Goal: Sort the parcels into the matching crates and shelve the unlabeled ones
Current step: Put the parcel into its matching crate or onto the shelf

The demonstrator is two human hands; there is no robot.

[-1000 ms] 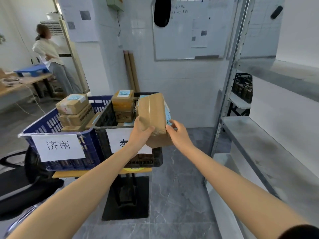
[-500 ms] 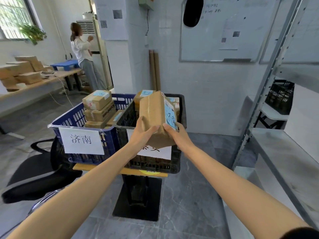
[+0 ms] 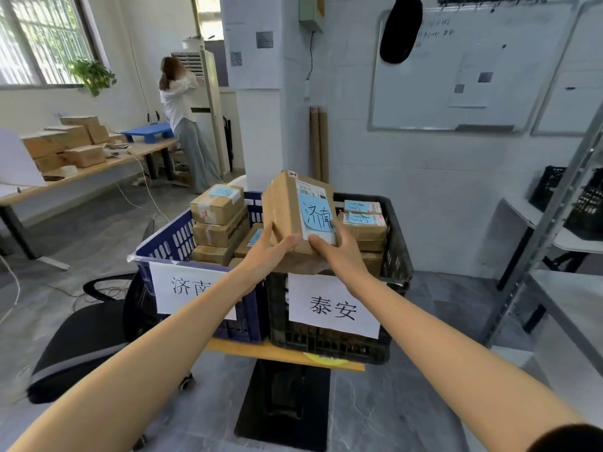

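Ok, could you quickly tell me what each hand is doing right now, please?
Left hand: holds the parcel by its lower left edge.
Right hand: holds the same parcel at its lower right corner.

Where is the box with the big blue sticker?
Head view, centre: the box is held by the left hand and right hand, above where the blue crate meets the black crate.

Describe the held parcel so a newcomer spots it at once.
Find the blue crate and black crate side by side mid-room. Near their shared edge, the left hand and right hand grip one brown parcel. Only it is held aloft, its big blue note reading 济南.
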